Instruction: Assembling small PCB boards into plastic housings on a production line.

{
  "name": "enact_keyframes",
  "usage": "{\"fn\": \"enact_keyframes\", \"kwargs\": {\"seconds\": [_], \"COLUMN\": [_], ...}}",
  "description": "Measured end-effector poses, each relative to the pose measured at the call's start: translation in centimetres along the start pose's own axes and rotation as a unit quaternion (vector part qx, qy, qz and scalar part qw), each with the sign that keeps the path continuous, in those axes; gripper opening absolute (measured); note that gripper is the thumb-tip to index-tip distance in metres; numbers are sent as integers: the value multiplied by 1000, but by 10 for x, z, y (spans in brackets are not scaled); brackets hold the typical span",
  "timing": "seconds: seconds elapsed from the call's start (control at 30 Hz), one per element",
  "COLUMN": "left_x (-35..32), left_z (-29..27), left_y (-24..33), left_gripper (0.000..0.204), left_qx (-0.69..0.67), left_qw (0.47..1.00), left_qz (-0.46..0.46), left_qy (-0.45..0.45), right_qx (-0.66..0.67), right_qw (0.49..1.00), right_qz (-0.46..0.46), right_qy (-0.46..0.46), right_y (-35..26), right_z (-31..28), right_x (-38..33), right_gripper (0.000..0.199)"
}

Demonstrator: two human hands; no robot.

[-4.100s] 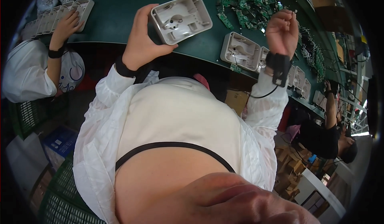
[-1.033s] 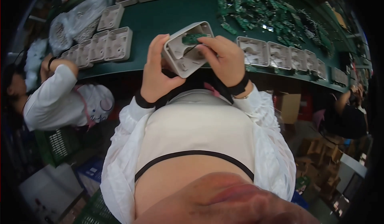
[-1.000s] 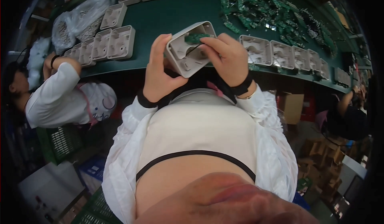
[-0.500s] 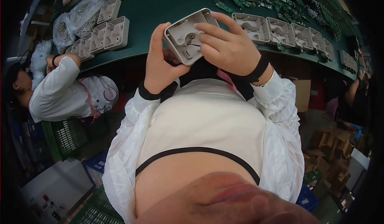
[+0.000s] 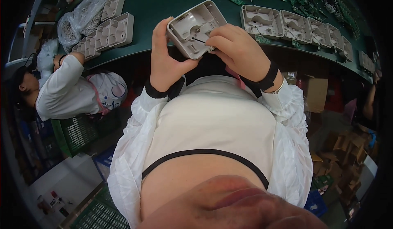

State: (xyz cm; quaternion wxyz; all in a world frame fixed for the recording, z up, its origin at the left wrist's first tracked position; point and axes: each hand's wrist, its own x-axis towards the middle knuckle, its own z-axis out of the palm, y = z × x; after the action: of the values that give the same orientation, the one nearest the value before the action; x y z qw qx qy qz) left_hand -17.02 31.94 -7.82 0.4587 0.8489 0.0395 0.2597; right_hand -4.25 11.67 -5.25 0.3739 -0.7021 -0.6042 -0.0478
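A light grey, open plastic housing (image 5: 186, 26) is held tilted above the near edge of the table, its hollow side facing me. My left hand (image 5: 166, 63) grips it by its left side and lower corner, with the thumb underneath. From a round post inside it, a short black cable (image 5: 199, 40) runs to the lower right rim. There my right hand (image 5: 241, 51) has its fingertips pinched at the cable's end. What else those fingertips may hold is mostly hidden.
More grey housings (image 5: 262, 21) line the table's right side, small green boards hanging at their front edges. Loose green circuit boards (image 5: 294, 4) are heaped behind. At left stand further housings (image 5: 121, 29) and clear bags of small parts (image 5: 69, 32). A co-worker (image 5: 61, 90) sits at left.
My right hand has moved from the housing's inside and upper right edge to its lower right rim, at the cable's end. The housing has risen slightly in view.
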Motion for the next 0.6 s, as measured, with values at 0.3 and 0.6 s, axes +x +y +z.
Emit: {"fn": "enact_keyframes", "kwargs": {"seconds": [0.3,0.6], "left_x": [-14,-28], "left_z": [3,8], "left_y": [2,-10], "left_gripper": [110,111], "left_qx": [-8,-139], "left_qw": [1000,990], "left_qz": [19,22], "left_qy": [-14,21], "right_qx": [40,56], "right_qw": [999,998], "right_qz": [-17,-28], "right_qy": [-21,21], "right_y": [-2,-6], "right_z": [0,15], "right_x": [-8,-10], "right_gripper": [32,25]}}
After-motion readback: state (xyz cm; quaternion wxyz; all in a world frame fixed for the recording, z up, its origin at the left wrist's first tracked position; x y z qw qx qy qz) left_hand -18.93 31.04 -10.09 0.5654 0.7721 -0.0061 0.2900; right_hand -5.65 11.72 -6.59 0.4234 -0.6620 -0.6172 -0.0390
